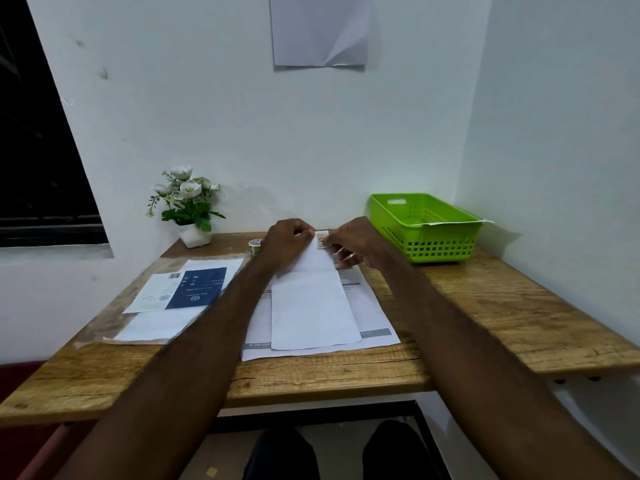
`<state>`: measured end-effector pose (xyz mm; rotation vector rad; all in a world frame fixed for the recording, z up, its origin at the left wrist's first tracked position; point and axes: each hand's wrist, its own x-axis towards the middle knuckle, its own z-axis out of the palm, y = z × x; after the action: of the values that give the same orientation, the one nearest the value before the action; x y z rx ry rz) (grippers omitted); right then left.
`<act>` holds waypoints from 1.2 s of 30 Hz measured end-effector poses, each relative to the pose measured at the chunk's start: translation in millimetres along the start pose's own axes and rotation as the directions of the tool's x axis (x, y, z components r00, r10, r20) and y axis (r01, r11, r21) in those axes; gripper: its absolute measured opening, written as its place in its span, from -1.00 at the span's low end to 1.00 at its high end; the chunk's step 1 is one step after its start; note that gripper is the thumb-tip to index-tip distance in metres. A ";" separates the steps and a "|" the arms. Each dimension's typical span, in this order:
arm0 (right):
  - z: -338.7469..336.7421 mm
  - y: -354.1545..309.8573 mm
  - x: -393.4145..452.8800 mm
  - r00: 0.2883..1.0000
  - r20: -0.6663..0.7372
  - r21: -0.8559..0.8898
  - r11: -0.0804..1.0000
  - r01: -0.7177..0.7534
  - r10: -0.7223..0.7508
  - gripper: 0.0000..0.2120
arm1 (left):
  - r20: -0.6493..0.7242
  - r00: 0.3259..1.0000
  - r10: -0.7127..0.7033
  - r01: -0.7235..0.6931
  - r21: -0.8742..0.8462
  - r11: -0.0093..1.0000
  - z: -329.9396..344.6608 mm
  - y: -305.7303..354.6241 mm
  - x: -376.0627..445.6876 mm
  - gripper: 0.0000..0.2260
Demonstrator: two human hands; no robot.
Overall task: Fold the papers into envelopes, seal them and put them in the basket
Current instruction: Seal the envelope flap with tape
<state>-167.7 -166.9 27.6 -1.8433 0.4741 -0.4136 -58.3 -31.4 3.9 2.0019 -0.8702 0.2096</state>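
My two hands meet at the far end of a folded white paper. My left hand is curled, and its grip seems to pinch a small sticker at the paper's top edge. My right hand pinches the other side of that sticker. The sticker is tiny and my fingers cover part of it, so I cannot read it. The folded paper lies on a bigger printed sheet, and most of that print is hidden.

At 10 o'clock from my hands a small tape roll peeks out behind my left wrist. At 2 o'clock sits the green basket with a white paper on its rim. At 8 o'clock lies a stack of papers with a dark blue card on top. A flower pot stands at the back of the wooden desk. A creased sheet hangs on the white wall, cut off at the top.
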 end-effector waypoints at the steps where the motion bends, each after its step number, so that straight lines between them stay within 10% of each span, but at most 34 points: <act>1: 0.3 -0.3 0.2 1.000 -0.003 -0.004 1.000 -0.002 0.002 -0.87 | 0.000 1.000 0.003 -0.003 -0.005 1.000 -0.4 -0.9 0.0 -0.86; 36: 0.6 2.4 6.0 1.000 -0.002 -0.080 0.997 0.008 -0.008 -0.67 | 0.017 0.997 0.079 -0.079 0.024 0.997 0.4 -4.5 -0.2 -0.86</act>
<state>-162.6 -170.1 25.5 -1.9230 0.4913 -0.4066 -55.6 -30.1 0.5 1.9960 -0.9623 0.2497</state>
